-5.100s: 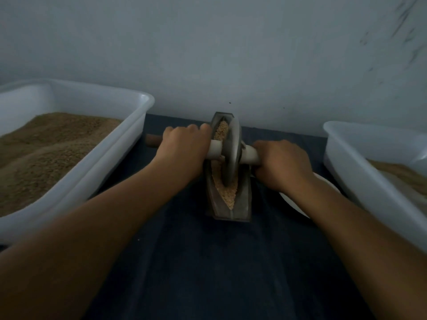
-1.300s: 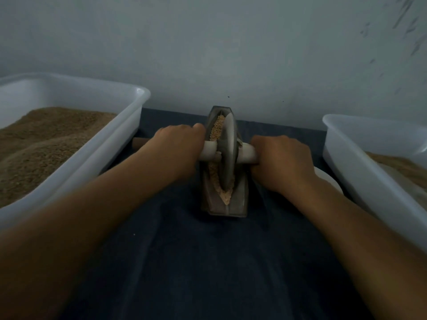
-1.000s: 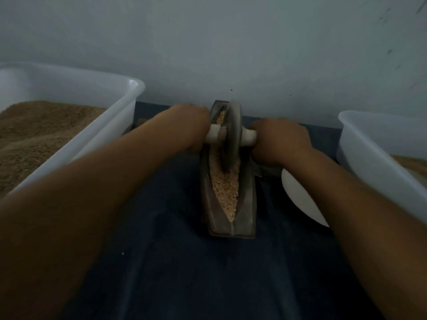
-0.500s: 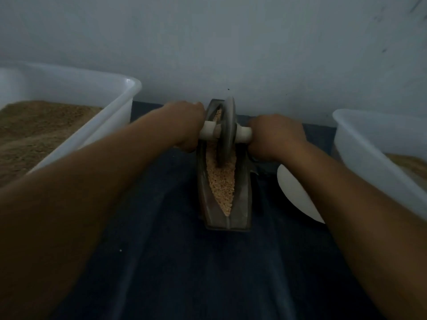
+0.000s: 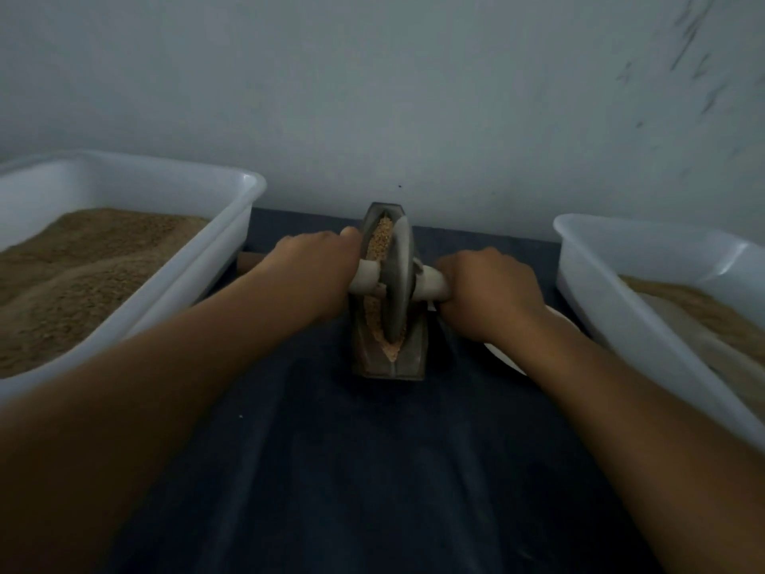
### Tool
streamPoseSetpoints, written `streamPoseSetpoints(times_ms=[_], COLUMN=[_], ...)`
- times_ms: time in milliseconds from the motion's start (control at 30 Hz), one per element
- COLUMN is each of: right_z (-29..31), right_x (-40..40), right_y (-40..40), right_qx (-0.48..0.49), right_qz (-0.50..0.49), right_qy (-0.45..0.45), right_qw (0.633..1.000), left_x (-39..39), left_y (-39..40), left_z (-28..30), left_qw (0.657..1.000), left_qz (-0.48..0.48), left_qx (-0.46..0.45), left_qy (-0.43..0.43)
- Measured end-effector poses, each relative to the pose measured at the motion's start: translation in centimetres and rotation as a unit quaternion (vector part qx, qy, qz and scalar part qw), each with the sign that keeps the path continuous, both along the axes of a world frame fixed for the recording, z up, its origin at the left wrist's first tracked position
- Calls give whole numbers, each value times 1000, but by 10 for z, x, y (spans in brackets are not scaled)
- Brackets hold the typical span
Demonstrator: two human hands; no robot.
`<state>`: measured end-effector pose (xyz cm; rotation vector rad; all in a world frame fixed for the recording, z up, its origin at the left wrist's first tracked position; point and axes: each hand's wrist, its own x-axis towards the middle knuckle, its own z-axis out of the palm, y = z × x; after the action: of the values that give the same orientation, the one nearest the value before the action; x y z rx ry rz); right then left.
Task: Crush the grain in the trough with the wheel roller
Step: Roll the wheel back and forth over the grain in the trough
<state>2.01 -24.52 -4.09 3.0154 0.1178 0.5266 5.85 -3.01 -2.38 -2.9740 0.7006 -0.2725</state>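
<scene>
We have pulled the wheel roller (image 5: 396,283) nearer along the trough (image 5: 414,350); left hand (image 5: 314,271) and right hand (image 5: 488,292) grip its axle, so crushing of the grain (image 5: 378,242) continues.

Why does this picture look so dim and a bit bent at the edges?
Head view: the light is low and bluish, so the dark cloth shows little detail; the wide lens bows the left tub and right tub; the near forearms look soft, while the wheel roller and both hands, left and right, stay fairly sharp.
</scene>
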Motion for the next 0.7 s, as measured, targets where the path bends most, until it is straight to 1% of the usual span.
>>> streamPoseSetpoints(times_ms=[133, 300, 367, 467, 533, 633, 700], right_z=[7, 6, 0, -10, -14, -13, -11], right_x=[-12, -21, -19, -9, 1, 20, 32], right_y=[3, -1, -3, -5, -8, -11, -11], right_qx=[2, 5, 20, 47, 55, 45, 19], right_qz=[5, -6, -16, -36, -50, -48, -40], right_qy=[-10, -27, -14, 32, 45, 65, 55], right_qw=[1000, 1000, 1000, 998, 996, 996, 998], left_x=[-10, -11, -8, 0, 6, 16, 24], left_y=[4, 4, 6, 9, 8, 4, 2], left_z=[6, 11, 12, 9, 4, 0, -2], left_qw=[1000, 1000, 1000, 998, 995, 996, 996], left_qz=[-16, -22, -13, 4, 11, 39, 61], left_qx=[-10, -5, -8, 23, 45, 51, 41], left_qy=[9, -4, -8, -56, -87, -69, -41])
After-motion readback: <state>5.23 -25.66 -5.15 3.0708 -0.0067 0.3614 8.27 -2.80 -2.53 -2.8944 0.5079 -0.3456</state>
